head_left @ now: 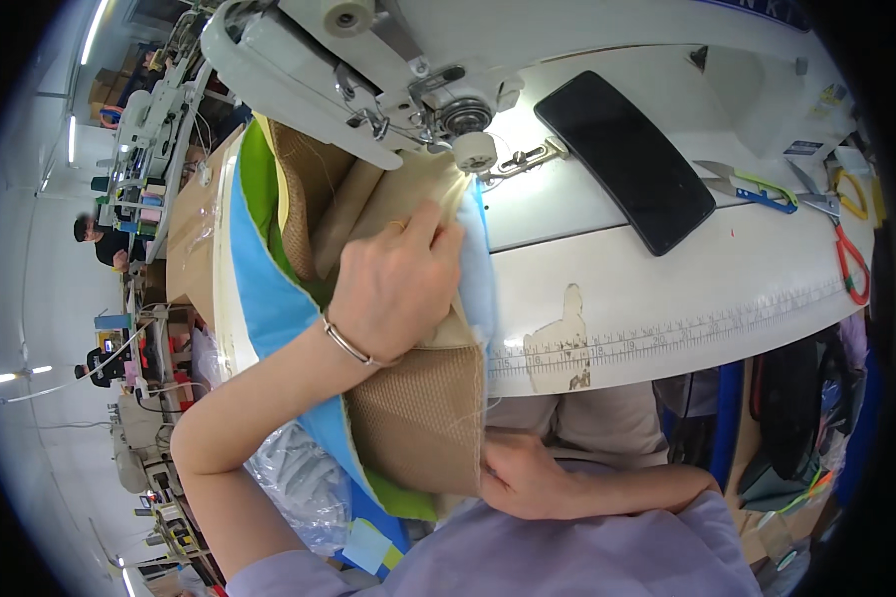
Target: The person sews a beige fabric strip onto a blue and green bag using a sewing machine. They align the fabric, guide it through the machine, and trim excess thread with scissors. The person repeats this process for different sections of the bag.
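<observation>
My left hand point(393, 289), with a ring and bangle, is closed on the cream section of a layered fabric piece point(413, 408) of tan mesh, light blue and green, just below the presser area of a white sewing machine point(468, 119). The piece's cream edge with a pale blue strip runs up under the machine. My right hand point(528, 473) grips the piece's lower right edge at the table's front; some of its fingertips are hidden by the fabric.
A black phone point(622, 159), snips point(752, 189) and red-handled scissors point(844, 249) lie on the white table point(667, 308), which has a printed ruler. Plastic wrapping point(299, 488) sits below left. Other machines point(149, 139) and a seated person point(105, 239) are at the far left.
</observation>
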### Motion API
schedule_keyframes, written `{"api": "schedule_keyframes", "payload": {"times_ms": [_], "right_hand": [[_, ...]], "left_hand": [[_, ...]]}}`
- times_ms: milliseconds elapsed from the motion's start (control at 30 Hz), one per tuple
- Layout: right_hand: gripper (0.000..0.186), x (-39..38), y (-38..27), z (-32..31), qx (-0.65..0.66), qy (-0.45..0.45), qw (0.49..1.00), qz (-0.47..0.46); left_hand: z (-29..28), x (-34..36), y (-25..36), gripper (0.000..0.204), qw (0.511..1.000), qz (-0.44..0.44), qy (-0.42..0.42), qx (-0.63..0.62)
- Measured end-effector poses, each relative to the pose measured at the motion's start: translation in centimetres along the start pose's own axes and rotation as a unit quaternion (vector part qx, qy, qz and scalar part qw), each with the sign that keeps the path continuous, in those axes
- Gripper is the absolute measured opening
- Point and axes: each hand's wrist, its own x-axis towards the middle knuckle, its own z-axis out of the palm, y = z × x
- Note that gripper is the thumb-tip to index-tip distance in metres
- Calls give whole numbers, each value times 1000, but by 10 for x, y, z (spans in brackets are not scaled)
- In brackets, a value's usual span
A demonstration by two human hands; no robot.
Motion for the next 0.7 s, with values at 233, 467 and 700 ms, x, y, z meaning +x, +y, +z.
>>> {"api": "schedule_keyframes", "payload": {"times_ms": [233, 467, 700], "right_hand": [[15, -12, 14, 6, 51, 0, 996, 75], [22, -18, 26, 9, 54, -23, 988, 140], [18, -22, 27, 7, 66, -48, 982, 168]], "left_hand": [[2, -7, 8, 38, 977, 0, 37, -211], [4, -26, -4, 43, 969, 46, 57, -236], [11, -30, -2, 45, 967, 46, 45, -245]]}}
